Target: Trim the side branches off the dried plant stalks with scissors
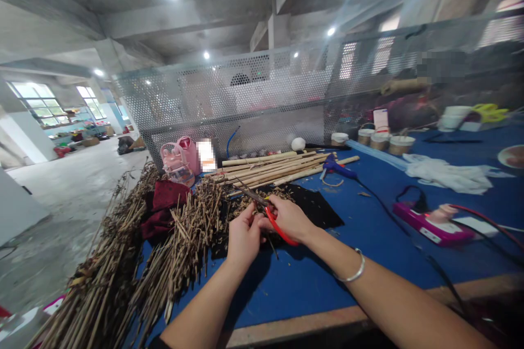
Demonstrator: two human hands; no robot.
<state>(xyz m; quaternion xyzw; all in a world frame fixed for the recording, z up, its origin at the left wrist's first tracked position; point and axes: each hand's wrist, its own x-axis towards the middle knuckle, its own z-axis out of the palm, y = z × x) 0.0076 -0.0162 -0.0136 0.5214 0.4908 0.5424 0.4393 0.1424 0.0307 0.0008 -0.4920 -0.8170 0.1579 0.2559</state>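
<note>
Red-handled scissors [281, 226] are in my right hand [290, 219], their dark blades pointing up and left. My left hand [244, 233] is closed beside them, its fingertips pinched close to my right fingers. A thin dark stem sticks out below the hands; which hand holds it is hard to tell. Under and behind both hands, dry brown plant pieces [237, 206] lie on a black cloth [321, 210]. Bundles of dry stalks [184, 240] are piled just left of my left hand. Pale straight sticks [282, 168] lie beyond the hands.
On the blue table [303, 289] are a blue glue gun [341, 168] with a cord and a purple power strip [434, 224] at right. White gloves [446, 173], small tubs [401, 144] and a pink bottle [186, 154] stand or lie farther back, before a perforated metal screen [229, 87].
</note>
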